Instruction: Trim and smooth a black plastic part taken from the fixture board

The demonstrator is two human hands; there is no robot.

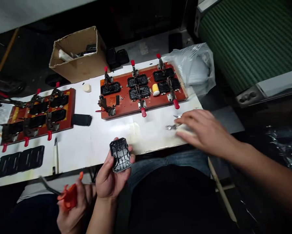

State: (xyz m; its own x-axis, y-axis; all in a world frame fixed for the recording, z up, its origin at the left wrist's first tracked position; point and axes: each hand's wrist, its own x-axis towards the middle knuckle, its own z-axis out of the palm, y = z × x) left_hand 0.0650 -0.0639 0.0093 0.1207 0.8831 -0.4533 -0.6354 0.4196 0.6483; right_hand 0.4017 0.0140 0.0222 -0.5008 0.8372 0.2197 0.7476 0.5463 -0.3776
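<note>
My left hand [111, 178] holds a black plastic cover [120, 154], its ribbed inner side turned up, just in front of the table edge. The fingers wrap round its sides, with the thumb on the left edge. At the table's right end, my right hand [201, 130] closes over a pale-handled tool with a short metal tip, which looks like nippers [171, 127]. Hand and tool are blurred, and the palm hides most of the handle. A small pointed blade [177, 116] shows beside the fingertips; the rest of it is hidden.
A red-brown fixture board [126, 109] with toggle clamps holds several black parts; a yellow-and-white cylinder [156, 89] rests on it. Another fixture [72, 109] stands left. A craft knife [55, 156], cardboard box [75, 73] and green conveyor [253, 42] surround. A co-worker's hand [72, 214] grips an orange-handled tool [69, 196].
</note>
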